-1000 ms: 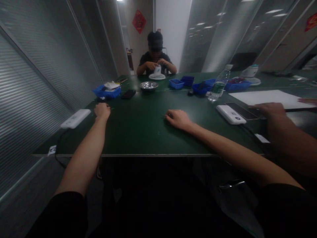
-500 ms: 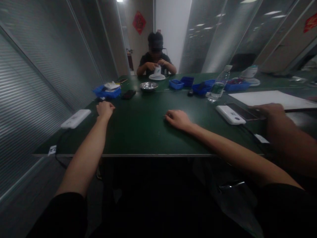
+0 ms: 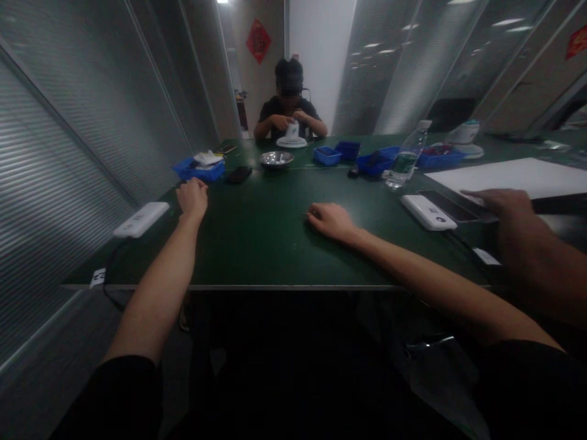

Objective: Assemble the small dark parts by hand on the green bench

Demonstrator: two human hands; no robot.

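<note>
My left hand point(image 3: 192, 198) is at the near edge of a blue tray point(image 3: 202, 173) with crumpled white tissue point(image 3: 207, 159) in it. Its fingers are loosely bent, the thumb a little apart, and I see nothing between them. My right hand point(image 3: 332, 221) rests on the green table point(image 3: 257, 238), fingers curled closed. A thin, pale tip sticks out at its fingertips, too small to name. Beyond the hands are a metal bowl point(image 3: 276, 160) with small white pieces and a black phone point(image 3: 239, 175).
White power banks with cables lie left point(image 3: 141, 220) and right point(image 3: 428, 212). At right are a water bottle point(image 3: 406, 160), blue trays point(image 3: 327, 156), a dark phone point(image 3: 447, 206) and another person's hand point(image 3: 502, 200) by a white board point(image 3: 509, 177). A person opposite handles a white fan point(image 3: 291, 139).
My left hand has moved slightly forward, up to the blue tray. My right hand has stayed put. The white board at right has shifted, near the other person's hand.
</note>
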